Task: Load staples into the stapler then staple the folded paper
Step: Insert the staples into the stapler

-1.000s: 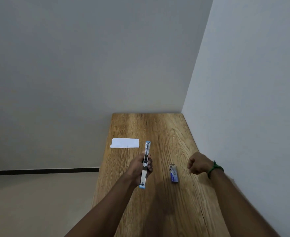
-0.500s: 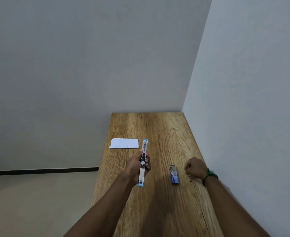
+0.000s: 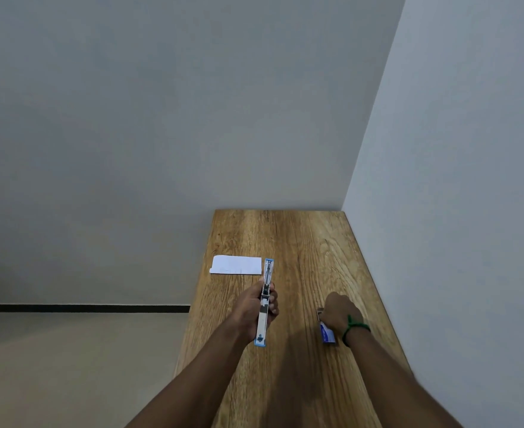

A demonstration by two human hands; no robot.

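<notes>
Stapler (image 3: 264, 316) gripped in the left hand (image 3: 253, 307) at the wooden table (image 3: 301, 239)
Unfolded long, it runs through the curled fingers, tip just beside the folded paper (image 3: 236, 265); the right hand (image 3: 341, 313) covers the staple box's (image 3: 327, 334) far end, grip hidden

Table (image 3: 301, 242) is wood w/ strong grain, smooth, low sheen. Stapler (image 3: 263, 319) looks like bright metal w/ blue plastic ends; paper (image 3: 236, 265) is white, matt. Box (image 3: 328, 335) seems printed card, wristband (image 3: 355, 327) green cord, walls (image 3: 162, 118) matt paint.
</notes>
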